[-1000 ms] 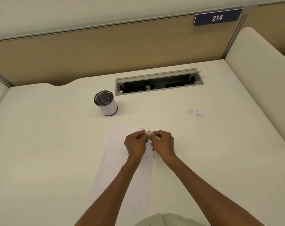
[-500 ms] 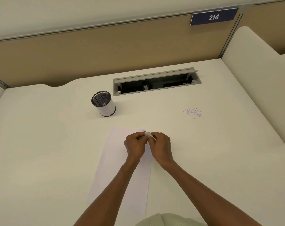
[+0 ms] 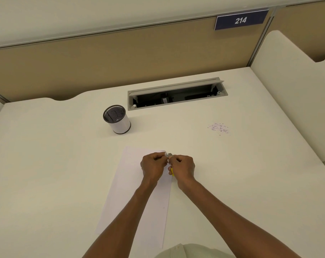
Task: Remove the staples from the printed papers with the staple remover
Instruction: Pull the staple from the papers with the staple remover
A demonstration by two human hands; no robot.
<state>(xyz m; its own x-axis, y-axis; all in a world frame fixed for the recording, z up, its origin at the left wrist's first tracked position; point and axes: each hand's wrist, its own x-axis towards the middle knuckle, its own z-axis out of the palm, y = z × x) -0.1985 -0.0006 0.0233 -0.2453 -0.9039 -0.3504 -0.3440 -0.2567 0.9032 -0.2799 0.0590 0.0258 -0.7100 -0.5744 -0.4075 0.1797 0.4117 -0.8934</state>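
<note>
Your two hands meet at the top right corner of the printed papers (image 3: 139, 192), a flat white sheaf lying lengthwise on the smooth cream tabletop (image 3: 46, 174). Your left hand (image 3: 152, 167) pinches that curled corner; your right hand (image 3: 182, 168) curls round the staple remover (image 3: 170, 164), its metal tip and a sliver of yellow handle showing. Behind stand a cylindrical mesh-lined pen cup (image 3: 117, 120), an open grey cable tray (image 3: 176, 94), and, right, a scatter of tiny pulled staples (image 3: 219, 127).
</note>
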